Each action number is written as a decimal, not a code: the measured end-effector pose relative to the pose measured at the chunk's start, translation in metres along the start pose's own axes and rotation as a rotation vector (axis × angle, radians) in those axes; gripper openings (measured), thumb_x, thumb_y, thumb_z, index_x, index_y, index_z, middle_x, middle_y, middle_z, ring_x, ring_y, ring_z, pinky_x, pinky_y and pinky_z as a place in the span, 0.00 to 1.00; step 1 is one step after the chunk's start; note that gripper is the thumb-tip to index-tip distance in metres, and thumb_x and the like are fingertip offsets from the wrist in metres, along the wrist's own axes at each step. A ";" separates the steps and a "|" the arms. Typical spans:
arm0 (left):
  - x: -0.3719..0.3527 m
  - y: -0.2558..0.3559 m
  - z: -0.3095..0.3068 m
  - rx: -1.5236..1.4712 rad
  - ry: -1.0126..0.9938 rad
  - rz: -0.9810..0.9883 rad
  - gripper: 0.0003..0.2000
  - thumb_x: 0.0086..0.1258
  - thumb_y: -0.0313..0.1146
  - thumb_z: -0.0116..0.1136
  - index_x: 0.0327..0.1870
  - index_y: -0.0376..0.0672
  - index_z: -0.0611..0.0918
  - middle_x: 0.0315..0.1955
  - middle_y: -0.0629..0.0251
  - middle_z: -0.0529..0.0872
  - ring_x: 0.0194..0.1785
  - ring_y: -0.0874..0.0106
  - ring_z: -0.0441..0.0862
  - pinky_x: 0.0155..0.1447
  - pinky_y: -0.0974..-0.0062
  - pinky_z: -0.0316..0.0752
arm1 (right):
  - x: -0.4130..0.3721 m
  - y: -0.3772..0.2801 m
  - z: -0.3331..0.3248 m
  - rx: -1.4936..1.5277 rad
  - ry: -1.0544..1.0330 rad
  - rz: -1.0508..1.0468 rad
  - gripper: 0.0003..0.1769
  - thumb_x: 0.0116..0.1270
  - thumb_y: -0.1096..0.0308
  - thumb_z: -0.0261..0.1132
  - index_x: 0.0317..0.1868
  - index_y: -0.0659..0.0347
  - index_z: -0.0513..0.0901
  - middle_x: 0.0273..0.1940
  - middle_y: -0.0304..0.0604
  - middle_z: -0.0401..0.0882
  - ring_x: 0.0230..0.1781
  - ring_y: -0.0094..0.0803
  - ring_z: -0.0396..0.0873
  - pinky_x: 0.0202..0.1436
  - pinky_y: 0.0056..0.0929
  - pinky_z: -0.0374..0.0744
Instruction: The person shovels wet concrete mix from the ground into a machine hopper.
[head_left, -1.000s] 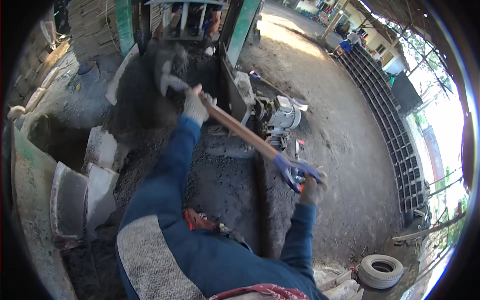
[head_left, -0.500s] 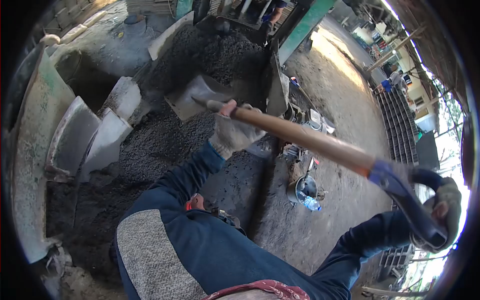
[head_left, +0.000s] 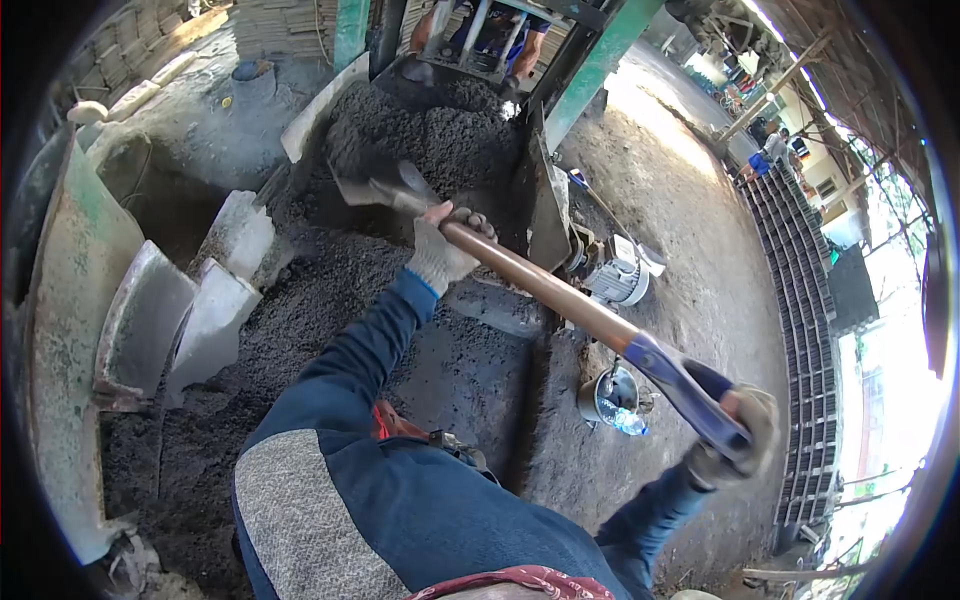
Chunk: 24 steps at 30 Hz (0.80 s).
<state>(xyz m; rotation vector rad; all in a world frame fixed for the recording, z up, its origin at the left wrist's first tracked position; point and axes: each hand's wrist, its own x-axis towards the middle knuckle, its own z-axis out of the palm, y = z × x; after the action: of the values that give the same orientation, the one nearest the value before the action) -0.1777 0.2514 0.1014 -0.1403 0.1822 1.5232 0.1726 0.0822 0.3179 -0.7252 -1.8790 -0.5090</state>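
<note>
Shovel [head_left: 545, 288] is tilting over the dark gravel mix [head_left: 330, 290], its blade [head_left: 385, 188] at the heap's far edge beside the green-framed machine [head_left: 590, 62]. Gloved left hand [head_left: 443, 248] is gripping the wooden shaft [head_left: 500, 264] near the blade; right hand [head_left: 738, 448] is clasping the blue D-handle [head_left: 688, 392]. Judging by the heap, most shovelling is remaining. Whatever is lying on the blade is blurring out.

Place: open-air block-making yard.
Landmark: heap of dark grey gravelly mix [head_left: 430, 130].
Behind the heap: green-painted steel machine frame [head_left: 600, 60].
Right of the heap: grey electric motor [head_left: 620, 280].
Farther right of the heap: long rows of grey moulded blocks [head_left: 800, 290] on packed dirt ground [head_left: 680, 200].
</note>
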 end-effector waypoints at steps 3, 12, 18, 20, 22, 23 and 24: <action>0.035 0.006 -0.006 0.035 0.106 0.050 0.13 0.68 0.39 0.57 0.25 0.44 0.72 0.23 0.62 0.76 0.33 0.61 0.77 0.49 0.56 0.73 | -0.067 0.029 0.023 -0.117 0.080 0.180 0.26 0.65 0.45 0.68 0.38 0.64 0.80 0.31 0.42 0.79 0.31 0.34 0.79 0.37 0.35 0.78; -0.109 -0.099 -0.060 0.264 -0.248 0.085 0.06 0.63 0.31 0.65 0.31 0.45 0.78 0.29 0.61 0.79 0.36 0.64 0.78 0.50 0.57 0.76 | -0.354 0.155 -0.013 0.492 -0.242 1.760 0.13 0.61 0.82 0.57 0.45 0.62 0.81 0.30 0.39 0.80 0.24 0.28 0.79 0.24 0.27 0.76; -0.242 -0.153 -0.190 0.296 0.453 0.447 0.07 0.63 0.25 0.59 0.34 0.45 0.73 0.25 0.66 0.72 0.30 0.66 0.73 0.41 0.60 0.76 | -0.486 0.129 -0.013 0.233 -0.853 1.543 0.31 0.58 0.63 0.76 0.59 0.64 0.75 0.41 0.48 0.84 0.36 0.33 0.83 0.39 0.32 0.82; -0.287 -0.153 -0.215 0.374 0.644 0.620 0.06 0.66 0.30 0.60 0.36 0.43 0.74 0.23 0.67 0.72 0.27 0.66 0.74 0.37 0.62 0.77 | -0.445 0.102 -0.011 0.357 -0.989 1.480 0.31 0.57 0.60 0.77 0.58 0.64 0.77 0.44 0.49 0.85 0.41 0.35 0.84 0.48 0.33 0.82; -0.318 -0.143 -0.215 0.458 0.932 0.809 0.08 0.69 0.33 0.60 0.36 0.41 0.74 0.23 0.65 0.73 0.24 0.66 0.74 0.32 0.63 0.79 | -0.451 0.094 -0.010 0.797 -0.987 1.312 0.33 0.54 0.57 0.79 0.57 0.62 0.78 0.48 0.48 0.85 0.47 0.37 0.84 0.53 0.34 0.81; -0.330 -0.137 -0.202 0.493 1.055 0.874 0.09 0.70 0.34 0.61 0.37 0.41 0.74 0.24 0.65 0.73 0.23 0.67 0.75 0.31 0.64 0.79 | -0.455 0.092 -0.008 0.825 -0.966 0.862 0.35 0.51 0.54 0.80 0.58 0.59 0.78 0.49 0.46 0.85 0.49 0.37 0.84 0.55 0.33 0.81; -0.339 -0.130 -0.193 0.503 1.167 0.933 0.10 0.70 0.35 0.61 0.37 0.41 0.74 0.24 0.65 0.73 0.23 0.67 0.75 0.31 0.65 0.79 | -0.420 0.084 -0.009 0.910 -1.041 0.865 0.34 0.50 0.55 0.80 0.55 0.59 0.79 0.50 0.45 0.85 0.49 0.37 0.84 0.53 0.33 0.82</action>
<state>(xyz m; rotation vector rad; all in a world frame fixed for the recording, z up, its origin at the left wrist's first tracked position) -0.0671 -0.1255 -0.0204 -0.5884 1.7366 2.0670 0.3640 0.0305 -0.0619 -1.1224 -2.0792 1.4275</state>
